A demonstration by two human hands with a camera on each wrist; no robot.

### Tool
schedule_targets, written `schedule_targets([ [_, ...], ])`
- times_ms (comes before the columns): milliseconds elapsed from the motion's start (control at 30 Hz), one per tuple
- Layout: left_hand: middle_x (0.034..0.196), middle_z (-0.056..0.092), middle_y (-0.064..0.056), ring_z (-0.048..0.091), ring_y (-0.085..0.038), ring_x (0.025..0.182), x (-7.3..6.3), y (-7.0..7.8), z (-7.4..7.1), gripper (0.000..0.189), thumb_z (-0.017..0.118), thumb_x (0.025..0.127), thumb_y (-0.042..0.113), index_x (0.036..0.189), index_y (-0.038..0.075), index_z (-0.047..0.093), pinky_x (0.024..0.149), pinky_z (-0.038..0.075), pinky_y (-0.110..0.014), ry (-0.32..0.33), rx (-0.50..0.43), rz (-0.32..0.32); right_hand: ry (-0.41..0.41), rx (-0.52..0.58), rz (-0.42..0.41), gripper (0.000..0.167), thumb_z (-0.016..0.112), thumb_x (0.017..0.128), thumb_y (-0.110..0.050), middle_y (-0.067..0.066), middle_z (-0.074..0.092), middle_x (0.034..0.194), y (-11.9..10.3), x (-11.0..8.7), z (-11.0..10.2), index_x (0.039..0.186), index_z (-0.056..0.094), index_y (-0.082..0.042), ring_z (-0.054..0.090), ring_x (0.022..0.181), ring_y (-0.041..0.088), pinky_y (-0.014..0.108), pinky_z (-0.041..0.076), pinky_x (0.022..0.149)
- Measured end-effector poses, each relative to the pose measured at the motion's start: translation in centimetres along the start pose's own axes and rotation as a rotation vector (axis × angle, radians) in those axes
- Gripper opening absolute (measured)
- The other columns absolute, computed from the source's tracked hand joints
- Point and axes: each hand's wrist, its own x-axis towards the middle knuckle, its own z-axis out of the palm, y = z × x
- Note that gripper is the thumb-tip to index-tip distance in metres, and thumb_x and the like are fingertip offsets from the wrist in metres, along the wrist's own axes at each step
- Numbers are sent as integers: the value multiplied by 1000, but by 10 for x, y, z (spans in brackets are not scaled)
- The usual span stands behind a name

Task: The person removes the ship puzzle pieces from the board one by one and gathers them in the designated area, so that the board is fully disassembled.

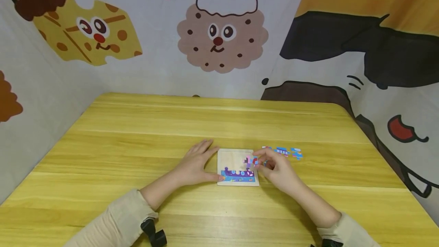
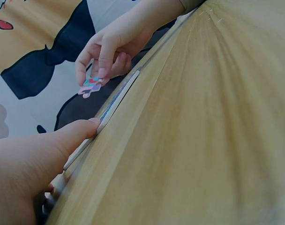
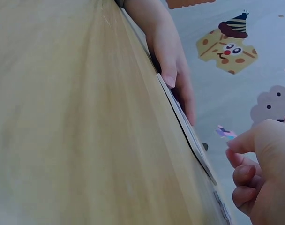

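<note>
A small square puzzle tray with a pale wooden rim lies on the table. Along its lower part runs a strip of fitted puzzle pieces in purple and blue; bare wood shows above. My left hand lies at the tray's left side, fingers extended, with the thumb resting on its lower left corner. Over the tray's right side, my right hand pinches a pink, blue and red puzzle piece between thumb and fingers. In the left wrist view this piece is held above the tray.
Loose puzzle pieces in blue, white and pink lie on the wooden table behind and right of my right hand, some partly hidden by it. A cloth backdrop with cartoon prints hangs behind the table.
</note>
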Motion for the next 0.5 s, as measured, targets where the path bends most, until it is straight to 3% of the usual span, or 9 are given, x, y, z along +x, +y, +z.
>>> schedule_targets([
  [233,159,13,-10,6,-27,144,1,-2,2,101,65,73,70,151,15,33,113,8,-48,0,15,-2,37,40,-15,30,67,83,8,5,62,80,5,-6,-8,110,64,-5,43,51,8,22,37,45],
  [500,159,13,-10,6,-28,144,1,-2,2,100,65,74,70,150,14,33,113,7,-49,0,3,-2,80,66,31,26,66,87,3,6,63,81,5,-15,-20,111,63,-7,46,52,12,23,40,47],
])
